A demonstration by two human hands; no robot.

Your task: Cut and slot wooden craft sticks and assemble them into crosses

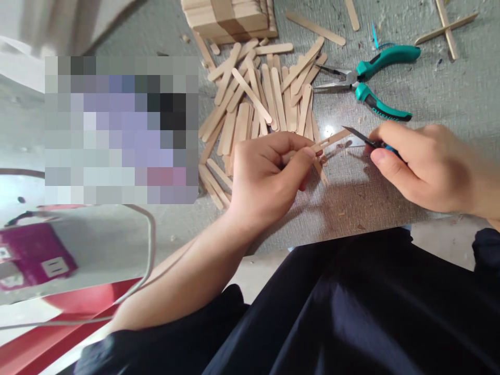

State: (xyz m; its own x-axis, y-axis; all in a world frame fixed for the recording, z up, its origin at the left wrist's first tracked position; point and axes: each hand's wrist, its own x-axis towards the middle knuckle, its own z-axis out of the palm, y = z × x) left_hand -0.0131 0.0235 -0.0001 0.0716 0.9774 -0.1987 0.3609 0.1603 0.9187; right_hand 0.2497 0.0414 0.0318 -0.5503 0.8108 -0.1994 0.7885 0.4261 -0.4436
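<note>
Between the thumb and fingers of my left hand [273,177] is a wooden craft stick [336,137], pointing right, with a small slot cut in it. My right hand [417,166] is closed round a utility knife [357,135], whose dark blade reaches toward the stick's far end. Whether the blade touches the wood I cannot tell. Just below my left fingertips another stick piece [321,172] shows, partly hidden. A loose pile of craft sticks [269,94] lies beyond my left hand.
Teal-handled long-nose pliers [386,57] lie open beyond my right hand. A banded stack of craft sticks [230,18] stands at the back. Two crossed sticks [447,28] rest far right. At left are a purple power socket [37,255] and a grey cable [150,234].
</note>
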